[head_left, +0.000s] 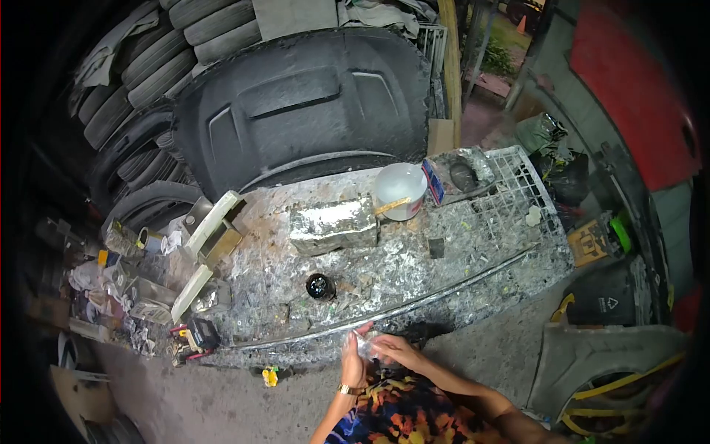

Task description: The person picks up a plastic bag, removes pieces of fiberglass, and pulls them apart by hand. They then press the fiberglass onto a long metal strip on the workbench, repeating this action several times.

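Note:
My left hand (353, 364), with a gold-coloured watch (348, 390) at the wrist, is held in front of my body by the table's near edge. Closed beside it, my right hand (395, 351) has its fingers turned in toward the left palm. Between them is a small pale, shiny, crumpled piece (364, 345); both hands grip it, and its kind is too small to make out. Beyond the hands, a small dark pot (320, 286) with glossy black contents stands on the stained worktable (399, 274).
A foil-like wrapped block (333, 226) and a white bucket (400, 194) with a yellow stick stand on the table. A black car hood (303, 111) leans behind, near stacked tyres (151, 63). Clutter fills the left end; a grey fender (592, 362) is at right.

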`<state>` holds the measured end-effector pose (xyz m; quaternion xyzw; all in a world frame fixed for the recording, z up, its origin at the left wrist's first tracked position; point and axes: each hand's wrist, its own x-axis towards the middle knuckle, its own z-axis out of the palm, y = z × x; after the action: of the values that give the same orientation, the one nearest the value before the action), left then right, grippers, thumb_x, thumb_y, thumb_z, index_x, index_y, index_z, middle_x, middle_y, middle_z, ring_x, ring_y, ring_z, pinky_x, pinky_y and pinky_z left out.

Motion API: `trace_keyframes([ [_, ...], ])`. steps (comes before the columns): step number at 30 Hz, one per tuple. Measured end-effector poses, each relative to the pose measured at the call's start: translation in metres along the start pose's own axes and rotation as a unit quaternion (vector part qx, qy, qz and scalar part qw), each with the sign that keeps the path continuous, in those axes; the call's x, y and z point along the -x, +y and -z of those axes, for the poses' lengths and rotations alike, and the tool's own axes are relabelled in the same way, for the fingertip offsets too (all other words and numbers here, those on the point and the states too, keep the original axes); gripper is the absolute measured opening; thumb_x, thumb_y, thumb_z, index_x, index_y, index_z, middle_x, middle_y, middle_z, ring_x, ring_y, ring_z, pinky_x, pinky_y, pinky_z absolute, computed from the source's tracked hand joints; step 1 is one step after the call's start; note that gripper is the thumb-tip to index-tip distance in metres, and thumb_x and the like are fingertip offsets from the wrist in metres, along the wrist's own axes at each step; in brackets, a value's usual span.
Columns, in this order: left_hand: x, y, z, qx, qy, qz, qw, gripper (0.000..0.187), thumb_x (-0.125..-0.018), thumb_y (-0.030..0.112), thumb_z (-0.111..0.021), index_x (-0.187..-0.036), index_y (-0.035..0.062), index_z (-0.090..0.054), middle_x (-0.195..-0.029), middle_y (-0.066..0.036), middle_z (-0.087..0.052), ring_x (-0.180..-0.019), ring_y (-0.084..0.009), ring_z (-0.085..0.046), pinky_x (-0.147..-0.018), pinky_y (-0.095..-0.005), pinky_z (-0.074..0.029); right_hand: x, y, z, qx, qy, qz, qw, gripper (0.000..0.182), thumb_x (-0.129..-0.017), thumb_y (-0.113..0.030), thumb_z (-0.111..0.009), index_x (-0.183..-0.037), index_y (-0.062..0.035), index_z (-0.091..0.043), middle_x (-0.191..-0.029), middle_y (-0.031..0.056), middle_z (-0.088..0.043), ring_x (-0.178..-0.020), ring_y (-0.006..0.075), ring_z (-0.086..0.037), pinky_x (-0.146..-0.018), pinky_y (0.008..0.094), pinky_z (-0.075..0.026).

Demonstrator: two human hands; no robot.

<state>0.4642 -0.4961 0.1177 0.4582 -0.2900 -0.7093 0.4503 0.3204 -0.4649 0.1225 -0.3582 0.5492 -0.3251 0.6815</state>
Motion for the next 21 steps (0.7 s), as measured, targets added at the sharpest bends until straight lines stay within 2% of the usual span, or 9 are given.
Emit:
trace_keyframes([
  [2, -0.004, 0.008, -0.015, 0.057, -0.024, 0.007, 0.998, 0.049, -0.1, 0.043, -0.032, -0.116, 0.0013, -0.053, -0.127, -0.014, -0.053, -0.102, -0.0165, -0.052, -0.087, -0.0306, -0.043, -0.019, 0.007, -0.007, -0.05, -0.059, 0.037, 0.996, 0.024, -0.093, -0.023, -0.057, -0.108, -0.0042, -0.061, -0.083, -0.0023, -0.061, -0.069, 0.0044, -0.053, -0.06, 0.0207, -0.044],
  [4, -0.008, 0.015, -0.024, 0.132, -0.011, 0.034, 0.991, 0.048, -0.1, 0.041, -0.033, -0.117, -0.0004, -0.051, -0.127, -0.017, -0.053, -0.098, -0.0212, -0.056, -0.086, -0.0343, -0.046, -0.025, 0.006, -0.006, -0.075, -0.056, 0.039, 0.995, 0.023, -0.092, -0.024, -0.059, -0.102, -0.0034, -0.063, -0.084, -0.0033, -0.061, -0.068, 0.0036, -0.052, -0.06, 0.0197, -0.043],
  [8, -0.009, 0.012, -0.026, 0.175, -0.029, 0.036, 0.984, 0.05, -0.1, 0.044, -0.033, -0.117, 0.0006, -0.051, -0.127, -0.015, -0.053, -0.102, -0.0193, -0.054, -0.087, -0.0325, -0.044, -0.012, -0.015, 0.0, -0.109, -0.032, 0.031, 0.993, 0.02, -0.091, -0.022, -0.06, -0.099, -0.0043, -0.063, -0.082, -0.0037, -0.06, -0.069, 0.003, -0.052, -0.062, 0.0197, -0.043],
  [10, -0.01, 0.008, -0.029, 0.168, -0.02, 0.039, 0.985, 0.047, -0.1, 0.043, -0.034, -0.115, 0.0016, -0.051, -0.126, -0.016, -0.053, -0.081, -0.0165, -0.058, -0.068, -0.0306, -0.049, -0.008, -0.019, -0.001, -0.131, -0.023, 0.026, 0.991, 0.019, -0.09, -0.021, -0.062, -0.098, -0.0038, -0.064, -0.082, -0.0032, -0.061, -0.07, 0.0035, -0.053, -0.063, 0.0202, -0.044],
  [11, -0.009, 0.012, -0.037, 0.16, 0.007, 0.016, 0.987, 0.049, -0.099, 0.044, -0.034, -0.115, 0.0012, -0.051, -0.126, -0.016, -0.054, -0.093, -0.0194, -0.058, -0.079, -0.0327, -0.048, -0.009, -0.018, -0.003, -0.131, -0.021, 0.027, 0.991, 0.019, -0.09, -0.021, -0.062, -0.098, -0.0038, -0.064, -0.082, -0.0032, -0.061, -0.07, 0.0035, -0.053, -0.063, 0.0202, -0.044],
  [15, -0.015, 0.012, -0.037, 0.131, 0.006, -0.014, 0.991, 0.049, -0.099, 0.044, -0.035, -0.114, 0.0004, -0.052, -0.126, -0.015, -0.054, -0.11, -0.0225, -0.053, -0.095, -0.0361, -0.04, -0.018, -0.002, -0.006, -0.14, 0.008, 0.044, 0.989, 0.016, -0.087, -0.017, -0.065, -0.095, -0.0035, -0.064, -0.081, -0.0026, -0.061, -0.07, 0.004, -0.053, -0.063, 0.0205, -0.043],
  [17, -0.028, 0.012, -0.023, 0.207, 0.045, -0.045, 0.976, 0.05, -0.099, 0.044, -0.037, -0.115, -0.0003, -0.052, -0.126, -0.016, -0.055, -0.122, -0.0241, -0.045, -0.105, -0.0386, -0.03, -0.017, 0.003, 0.001, -0.124, 0.016, 0.047, 0.991, 0.014, -0.086, -0.016, -0.066, -0.092, -0.0032, -0.064, -0.079, -0.0025, -0.06, -0.07, 0.0042, -0.052, -0.063, 0.0206, -0.042],
  [18, -0.034, 0.022, -0.018, 0.227, 0.069, -0.068, 0.969, 0.046, -0.099, 0.039, -0.039, -0.111, -0.0029, -0.055, -0.123, -0.018, -0.056, -0.119, -0.0246, -0.048, -0.104, -0.0381, -0.033, -0.013, 0.002, 0.006, -0.104, 0.03, 0.049, 0.993, 0.013, -0.086, -0.015, -0.066, -0.09, -0.0029, -0.064, -0.077, -0.0028, -0.06, -0.069, 0.0043, -0.052, -0.062, 0.0205, -0.041],
  [21, -0.027, 0.04, -0.004, 0.068, 0.078, -0.081, 0.991, 0.044, -0.099, 0.038, -0.04, -0.104, -0.0022, -0.058, -0.114, -0.017, -0.061, -0.112, -0.0247, -0.053, -0.101, -0.0385, -0.036, -0.003, -0.014, 0.02, -0.07, 0.051, 0.052, 0.995, 0.013, -0.087, -0.015, -0.066, -0.087, -0.0021, -0.064, -0.072, -0.0039, -0.056, -0.065, 0.004, -0.048, -0.058, 0.0204, -0.037],
])
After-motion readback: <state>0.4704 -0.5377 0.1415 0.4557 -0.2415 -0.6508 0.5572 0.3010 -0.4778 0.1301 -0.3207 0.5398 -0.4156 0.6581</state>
